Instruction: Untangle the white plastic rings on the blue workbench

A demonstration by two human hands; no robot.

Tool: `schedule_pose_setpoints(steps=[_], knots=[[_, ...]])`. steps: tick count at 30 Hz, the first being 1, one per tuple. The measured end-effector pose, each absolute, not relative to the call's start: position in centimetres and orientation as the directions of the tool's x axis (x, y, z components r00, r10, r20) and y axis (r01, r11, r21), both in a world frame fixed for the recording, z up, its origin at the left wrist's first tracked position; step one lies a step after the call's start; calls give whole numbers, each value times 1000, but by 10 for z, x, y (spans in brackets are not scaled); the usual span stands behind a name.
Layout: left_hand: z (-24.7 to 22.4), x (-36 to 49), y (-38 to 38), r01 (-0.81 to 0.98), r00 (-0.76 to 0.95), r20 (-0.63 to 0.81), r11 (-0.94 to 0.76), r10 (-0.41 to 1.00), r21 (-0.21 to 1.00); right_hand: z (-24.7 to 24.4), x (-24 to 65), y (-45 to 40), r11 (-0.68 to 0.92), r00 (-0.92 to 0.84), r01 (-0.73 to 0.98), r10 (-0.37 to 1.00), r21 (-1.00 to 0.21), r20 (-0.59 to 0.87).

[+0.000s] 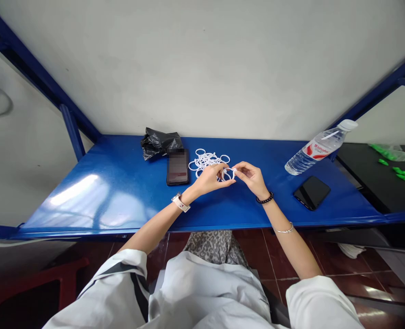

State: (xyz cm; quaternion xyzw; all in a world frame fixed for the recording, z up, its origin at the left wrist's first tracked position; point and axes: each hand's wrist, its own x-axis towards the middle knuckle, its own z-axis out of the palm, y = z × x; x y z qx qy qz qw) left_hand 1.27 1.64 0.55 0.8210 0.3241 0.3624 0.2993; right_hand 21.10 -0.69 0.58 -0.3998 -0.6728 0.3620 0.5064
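My left hand (pixel 213 177), with a pale watch on its wrist, curls its fingers and thumb round a white ring (pixel 227 174) above the blue table. At the ring's right side, the fingertips of my right hand (pixel 252 178) pinch it near a small white part. A black bead bracelet circles the right wrist. Just beyond and left of my left hand lies a loose pile of white rings (pixel 205 160), partly hidden behind its fingers.
A phone with its screen lit (pixel 177 167) lies beside a crumpled black bag (pixel 159 142). On the right are a tilted-looking water bottle (pixel 315 150) and a dark phone (pixel 311 193). Green pieces (pixel 401 173) lie on a black surface beyond the blue table (pixel 120 183).
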Motion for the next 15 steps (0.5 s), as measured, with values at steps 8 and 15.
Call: schedule_pose_setpoints(steps=[8,15], knots=[[11,13,15,347,519,398,-612,757,711,5,211,-6,413,-156,179,908,-893,388],[12,12,14,354,531,403,-627,745,694,7,211,-8,405,-159,185,911,-896,379]])
